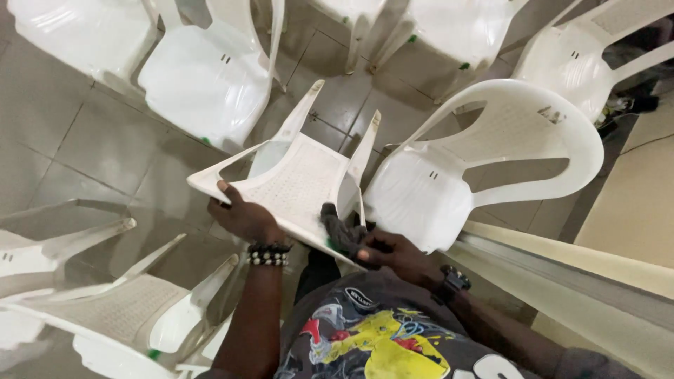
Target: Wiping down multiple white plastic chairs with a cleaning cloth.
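Upturned chair [298, 184]: one white plastic chair held upside down in front of the person, legs pointing away, its underside facing the camera; it hangs above the tiled floor [98, 147]
Left hand [242, 214]: fingers closed over the near left edge of the upturned chair, gripping it; a beaded bracelet [267, 254] on the wrist
Right hand [393, 254]: closed around one dark grey cloth [342, 233], pressing it to the chair's near right edge; a dark watch [453, 281] on the wrist
Upright chairs: one close on the right [484, 151]; at least four more along the top
Overturned chairs [119, 309]: at least two, lower left, legs sticking out
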